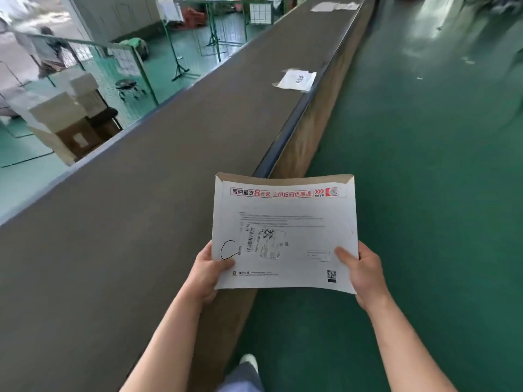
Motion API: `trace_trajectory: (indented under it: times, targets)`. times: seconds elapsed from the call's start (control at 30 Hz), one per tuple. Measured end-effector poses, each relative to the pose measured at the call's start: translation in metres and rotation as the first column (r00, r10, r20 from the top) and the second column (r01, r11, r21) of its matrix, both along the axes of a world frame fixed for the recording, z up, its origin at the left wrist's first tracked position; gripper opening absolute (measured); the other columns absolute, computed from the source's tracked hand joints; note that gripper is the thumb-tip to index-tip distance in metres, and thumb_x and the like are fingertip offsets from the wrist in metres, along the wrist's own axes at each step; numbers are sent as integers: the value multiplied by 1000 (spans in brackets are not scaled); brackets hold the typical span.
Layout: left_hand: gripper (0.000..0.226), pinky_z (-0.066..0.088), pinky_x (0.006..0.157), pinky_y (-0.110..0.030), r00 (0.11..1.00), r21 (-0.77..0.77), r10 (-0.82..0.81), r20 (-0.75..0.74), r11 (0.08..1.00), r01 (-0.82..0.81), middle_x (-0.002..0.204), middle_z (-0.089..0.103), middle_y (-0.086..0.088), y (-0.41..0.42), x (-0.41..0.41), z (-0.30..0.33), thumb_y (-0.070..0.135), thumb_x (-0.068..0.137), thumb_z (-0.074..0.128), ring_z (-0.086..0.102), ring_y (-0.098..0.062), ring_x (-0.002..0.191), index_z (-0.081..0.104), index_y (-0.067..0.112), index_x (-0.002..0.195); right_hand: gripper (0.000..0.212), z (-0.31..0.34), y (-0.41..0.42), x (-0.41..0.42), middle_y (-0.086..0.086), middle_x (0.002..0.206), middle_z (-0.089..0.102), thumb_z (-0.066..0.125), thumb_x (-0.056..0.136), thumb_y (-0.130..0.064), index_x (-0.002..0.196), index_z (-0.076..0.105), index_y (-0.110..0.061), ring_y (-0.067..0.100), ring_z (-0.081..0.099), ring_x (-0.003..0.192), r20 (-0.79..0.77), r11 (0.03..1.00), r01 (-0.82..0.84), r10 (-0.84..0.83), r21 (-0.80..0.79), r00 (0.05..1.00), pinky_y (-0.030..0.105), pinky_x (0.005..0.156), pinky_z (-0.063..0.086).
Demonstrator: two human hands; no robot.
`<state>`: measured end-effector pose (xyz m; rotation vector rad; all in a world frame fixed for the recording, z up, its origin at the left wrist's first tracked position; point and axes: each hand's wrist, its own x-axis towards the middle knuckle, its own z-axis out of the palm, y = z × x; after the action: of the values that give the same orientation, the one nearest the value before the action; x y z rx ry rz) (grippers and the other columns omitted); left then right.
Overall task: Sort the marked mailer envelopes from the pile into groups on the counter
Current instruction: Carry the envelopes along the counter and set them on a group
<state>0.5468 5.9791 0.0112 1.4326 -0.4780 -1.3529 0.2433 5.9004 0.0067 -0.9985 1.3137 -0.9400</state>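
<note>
Left hand (208, 268) and right hand (360, 268) pinch the flat white paper mailer envelope (284, 236) by its near corners; beyond them it looks light, fairly stiff.

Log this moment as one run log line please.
hands: left hand and right hand grip mailer envelope | mark: handwritten C | position: above counter edge | counter: envelopes farther along

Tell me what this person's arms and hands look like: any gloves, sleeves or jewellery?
Both forearms are bare up to the bottom edge of the picture, with no sleeve in view. The left hand and the right hand wear no gloves, and no ring, watch or bracelet shows on either. Below the arms, blue-grey trousers and a pale shoe are visible.
</note>
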Motion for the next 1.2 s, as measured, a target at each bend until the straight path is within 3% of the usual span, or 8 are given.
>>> trace_trajectory:
  times: [0.23, 0.4, 0.53, 0.63, 0.8, 0.93, 1.03, 1.2]
  targets:
    - [40, 53, 96, -64, 998, 35, -55, -42, 998, 57, 116, 74, -22, -164, 12, -32, -12, 86, 68, 70, -47, 106, 61, 1, 123, 15, 2, -145, 20, 16, 94, 76, 66, 98, -19, 90, 74, -8, 29, 68, 83, -93, 985, 153, -159, -75, 983, 47, 78, 56]
    - [22, 61, 86, -53, 996, -9, -83, -36, 997, 82, 111, 77, -14, -299, 28, -19, 10, 97, 66, 75, -37, 99, 66, 8, 119, 54, 21, -252, 37, 21, 75, 52, 68, 82, -41, 84, 52, 11, 25, 42, 71, -132, 939, 307, -328, -156, 935, 39, 68, 35]
    - [25, 57, 94, -58, 996, 15, -59, -61, 998, 60, 109, 78, -13, -383, 20, -4, 31, 103, 61, 73, -38, 103, 70, 11, 115, 33, 38, -314, 25, 30, 87, 61, 69, 91, -29, 86, 64, 4, 24, 53, 76, -144, 915, 377, -396, -144, 907, 41, 72, 43]
    - [32, 59, 90, -52, 992, 33, -118, -39, 992, 119, 107, 78, -11, -442, 5, 1, 38, 104, 57, 75, -34, 99, 71, 10, 113, 19, 33, -354, 4, 18, 84, 68, 68, 96, -17, 80, 71, -8, 24, 60, 79, -134, 874, 477, -486, -96, 864, 40, 77, 48]
    - [36, 62, 72, -39, 973, 44, -231, 21, 972, 230, 103, 80, -6, -543, -39, -5, 43, 105, 51, 78, -26, 88, 72, 14, 111, 44, 8, -427, -36, 10, 83, 54, 67, 82, -34, 90, 55, 8, 24, 45, 79, -91, 828, 557, -561, -74, 823, 40, 76, 34]
    - [37, 63, 62, -34, 937, 61, -347, 38, 937, 344, 102, 80, -7, -638, -102, -10, 41, 107, 47, 78, -26, 87, 71, 14, 113, 38, -19, -510, -76, 8, 82, 52, 67, 88, -32, 88, 56, 4, 23, 43, 79, -64, 758, 650, -652, -49, 755, 38, 75, 34]
    - [37, 63, 63, -34, 914, 94, -393, 102, 919, 384, 99, 80, -5, -717, -145, -7, 41, 107, 47, 78, -25, 85, 71, 13, 114, 26, -31, -583, -103, 2, 71, 48, 61, 100, -17, 80, 55, -1, 17, 39, 70, -98, 795, 603, -607, -63, 789, 33, 67, 30]
    - [36, 62, 72, -38, 894, 95, -416, 168, 909, 405, 98, 80, -3, -849, -198, 17, 42, 107, 49, 78, -24, 87, 71, 14, 111, 15, 0, -719, -136, -19, 70, 61, 58, 103, -23, 93, 68, -19, 0, 51, 63, -204, 911, 386, -410, -147, 889, 25, 66, 39]
